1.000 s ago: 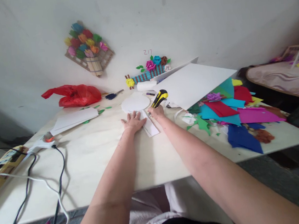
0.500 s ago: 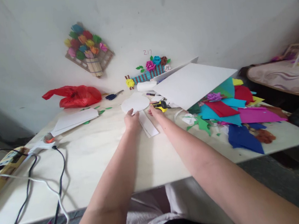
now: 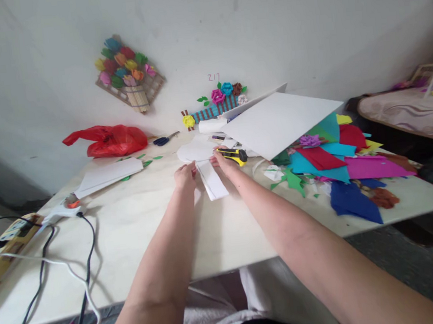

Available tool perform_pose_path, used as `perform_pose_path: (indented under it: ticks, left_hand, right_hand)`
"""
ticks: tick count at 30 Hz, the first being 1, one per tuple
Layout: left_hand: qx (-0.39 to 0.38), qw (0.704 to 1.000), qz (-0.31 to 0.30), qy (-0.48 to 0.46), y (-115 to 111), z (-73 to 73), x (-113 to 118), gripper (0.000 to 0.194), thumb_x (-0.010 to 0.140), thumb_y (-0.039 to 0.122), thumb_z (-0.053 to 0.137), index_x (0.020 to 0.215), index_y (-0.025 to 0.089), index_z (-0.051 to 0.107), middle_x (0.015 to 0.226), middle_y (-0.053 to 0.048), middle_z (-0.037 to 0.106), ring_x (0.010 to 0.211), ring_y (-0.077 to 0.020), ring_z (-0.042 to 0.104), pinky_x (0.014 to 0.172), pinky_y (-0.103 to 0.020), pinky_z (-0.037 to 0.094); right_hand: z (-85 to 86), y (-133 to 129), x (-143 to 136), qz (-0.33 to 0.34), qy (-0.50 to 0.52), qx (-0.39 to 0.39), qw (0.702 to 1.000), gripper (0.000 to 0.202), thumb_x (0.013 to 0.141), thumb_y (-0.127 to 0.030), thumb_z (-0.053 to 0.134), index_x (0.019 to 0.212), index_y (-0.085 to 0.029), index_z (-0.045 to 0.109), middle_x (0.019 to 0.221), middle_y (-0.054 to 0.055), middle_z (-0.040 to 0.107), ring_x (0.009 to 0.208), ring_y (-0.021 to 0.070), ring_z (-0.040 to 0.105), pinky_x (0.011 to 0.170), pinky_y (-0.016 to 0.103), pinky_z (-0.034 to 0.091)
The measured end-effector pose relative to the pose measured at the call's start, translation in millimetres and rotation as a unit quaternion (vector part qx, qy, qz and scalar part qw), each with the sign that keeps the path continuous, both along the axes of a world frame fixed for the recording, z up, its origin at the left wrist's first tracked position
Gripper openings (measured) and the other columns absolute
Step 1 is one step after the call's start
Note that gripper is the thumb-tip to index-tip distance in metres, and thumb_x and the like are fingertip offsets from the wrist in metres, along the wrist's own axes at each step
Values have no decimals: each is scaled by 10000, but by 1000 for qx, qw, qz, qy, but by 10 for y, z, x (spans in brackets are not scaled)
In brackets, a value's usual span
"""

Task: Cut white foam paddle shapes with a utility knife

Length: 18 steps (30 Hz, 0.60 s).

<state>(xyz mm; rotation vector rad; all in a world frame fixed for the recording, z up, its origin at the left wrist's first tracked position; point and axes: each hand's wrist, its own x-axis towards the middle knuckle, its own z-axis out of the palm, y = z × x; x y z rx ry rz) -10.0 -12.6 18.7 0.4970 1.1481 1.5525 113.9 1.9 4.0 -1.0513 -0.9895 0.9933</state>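
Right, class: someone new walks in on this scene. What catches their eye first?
Probably the bright heap of coloured paper on the right side of the table, and the tulip-like flower bouquet up on the wall. Then the yellow and black cutter in the right hand, near the middle of the table, and the crumpled red bag at the back left.

Both arms (image 3: pixel 155 263) stretched forward
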Motion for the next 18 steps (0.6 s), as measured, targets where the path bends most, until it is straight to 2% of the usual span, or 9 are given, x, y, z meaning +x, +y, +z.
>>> perform_pose_path:
  ticks: [3, 7, 9, 11, 15, 18]
  left_hand:
    - [-9, 999, -28, 41, 26, -5, -88, 332, 657, 105, 776, 550, 161, 467, 449, 51, 451, 382, -34, 386, 392, -172, 309]
    - [-30, 987, -120, 100, 2, 24, -196, 420, 605, 166, 840, 510, 171, 431, 415, 62, 399, 339, -18, 312, 328, -154, 186]
    - [-32, 975, -177, 128, -25, 36, -213, 416, 614, 190, 837, 506, 171, 436, 414, 56, 402, 333, -14, 298, 322, -150, 162]
    - [-18, 964, -208, 165, -48, 30, -199, 393, 602, 190, 835, 507, 169, 454, 415, 48, 422, 333, -20, 305, 323, -154, 184]
    - [18, 959, -185, 212, -51, -25, -136, 277, 588, 167, 794, 540, 160, 522, 444, 13, 511, 372, -76, 438, 378, -198, 341]
    - [32, 971, -111, 207, -6, -79, -138, 215, 623, 179, 735, 568, 167, 528, 414, 39, 482, 368, -84, 426, 389, -205, 329]
  right_hand:
    - [7, -4, -29, 19, 20, 3, 1000, 243, 880, -272, 575, 1101, -175, 597, 641, -32, 600, 564, 91, 599, 563, 217, 533]
    - [12, -7, -38, 18, 20, -1, 1000, 243, 867, -259, 590, 1095, -173, 598, 651, -27, 612, 559, 97, 601, 563, 229, 539]
    - [13, -11, -34, 12, 26, 4, 1000, 225, 872, -267, 580, 1075, -172, 602, 659, -23, 611, 567, 97, 601, 570, 232, 544]
    - [17, -20, -39, 12, 28, 11, 999, 210, 878, -264, 564, 1064, -172, 601, 663, -24, 607, 567, 93, 596, 581, 233, 547]
    - [44, -38, -73, 17, 15, 24, 999, 227, 877, -252, 544, 1086, -170, 579, 678, -22, 606, 576, 94, 591, 596, 237, 549]
    - [59, -31, -56, -20, -22, 27, 999, 279, 887, -270, 511, 1137, -159, 560, 744, 5, 623, 632, 107, 605, 633, 246, 551]
